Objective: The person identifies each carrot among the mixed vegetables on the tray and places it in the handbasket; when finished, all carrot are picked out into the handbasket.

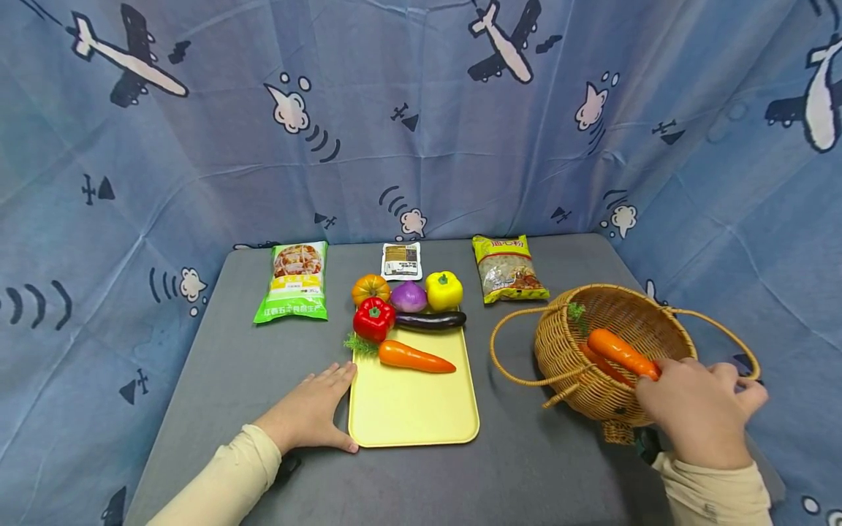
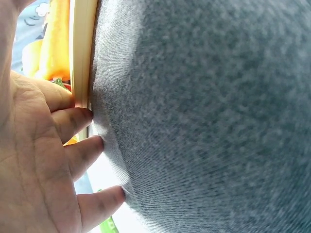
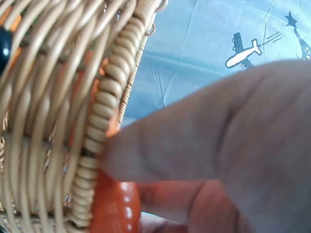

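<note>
The right hand (image 1: 697,409) grips the tip of a carrot (image 1: 621,352) that lies tilted over the rim of the wicker basket (image 1: 566,351), its green top deep inside and its narrow end at the near edge; the right wrist view shows the fingers (image 3: 218,160) curled round the glossy orange end just beside the woven rim; a second carrot seems to lie under it in the basket, mostly hidden. The left hand (image 1: 314,413) lies flat on the grey table (image 1: 217,380), fingers straight and slightly spread, their tips touching the left edge of the yellow tray (image 1: 411,409). On the tray's far end lie another carrot (image 1: 414,357), a red pepper (image 1: 373,318), an aubergine (image 1: 430,320), a purple onion (image 1: 408,296), a yellow pepper (image 1: 444,289) and a small pumpkin (image 1: 370,287); three food packets stand behind, well apart from both hands.
</note>
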{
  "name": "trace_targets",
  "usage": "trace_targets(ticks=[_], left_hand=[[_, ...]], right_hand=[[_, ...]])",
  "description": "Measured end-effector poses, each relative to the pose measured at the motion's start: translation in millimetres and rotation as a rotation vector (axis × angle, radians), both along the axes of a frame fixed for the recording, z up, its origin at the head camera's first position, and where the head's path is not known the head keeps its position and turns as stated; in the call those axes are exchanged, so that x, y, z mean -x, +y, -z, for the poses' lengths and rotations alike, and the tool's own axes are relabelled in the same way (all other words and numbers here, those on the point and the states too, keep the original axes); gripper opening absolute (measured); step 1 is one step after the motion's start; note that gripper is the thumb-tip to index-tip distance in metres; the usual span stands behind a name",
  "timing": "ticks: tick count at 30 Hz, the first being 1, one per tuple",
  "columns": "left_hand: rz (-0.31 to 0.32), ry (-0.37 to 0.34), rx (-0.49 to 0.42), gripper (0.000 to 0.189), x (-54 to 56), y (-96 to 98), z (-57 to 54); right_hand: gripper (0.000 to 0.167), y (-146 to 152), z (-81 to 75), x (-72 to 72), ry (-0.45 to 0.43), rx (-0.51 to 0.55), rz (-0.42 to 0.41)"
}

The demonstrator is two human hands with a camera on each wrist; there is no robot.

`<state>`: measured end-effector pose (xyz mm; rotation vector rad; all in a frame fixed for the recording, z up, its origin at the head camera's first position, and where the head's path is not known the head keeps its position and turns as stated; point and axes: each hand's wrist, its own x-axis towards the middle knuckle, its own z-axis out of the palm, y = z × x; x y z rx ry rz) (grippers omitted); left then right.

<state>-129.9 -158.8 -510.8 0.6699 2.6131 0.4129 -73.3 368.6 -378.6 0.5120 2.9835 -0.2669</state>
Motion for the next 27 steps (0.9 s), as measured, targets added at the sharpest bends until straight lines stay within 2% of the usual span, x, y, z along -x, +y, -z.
trace_targets(ticks=[2, 7, 14, 17, 21, 27], left_hand=[[0.001, 0.005, -0.008, 0.134, -0.2, 0.0, -0.4], [0.003, 0.007, -0.025, 0.133, -0.9, -0.2, -1.8], [0.002, 0.009, -0.004, 0.133, -0.3, 0.5, -1.0], [0.003, 0.009, -0.008, 0.134, -0.2, 0.8, -0.2], [0.001, 0.001, -0.009, 0.134, 0.5, 0.3, 0.0], [0.004, 0.002, -0.003, 0.134, 1.4, 0.2, 1.0]], right_hand=[[0.022, 2, 0.1, 1.9, -0.023, 0.001, -0.016], [0.041, 4, 0.4, 7.0, -0.065, 0.003, -0.030], [0.026, 6, 5.5, 6.1, -0.005, 0.002, -0.054], [0.032, 1, 7.1, 3.6, 0.070, 0.005, -0.046], [0.041, -8, 6.1, 0.5, 0.229, 0.011, -0.031], [0.035, -22, 1.2, -3.2, 0.438, -0.003, -0.089]])
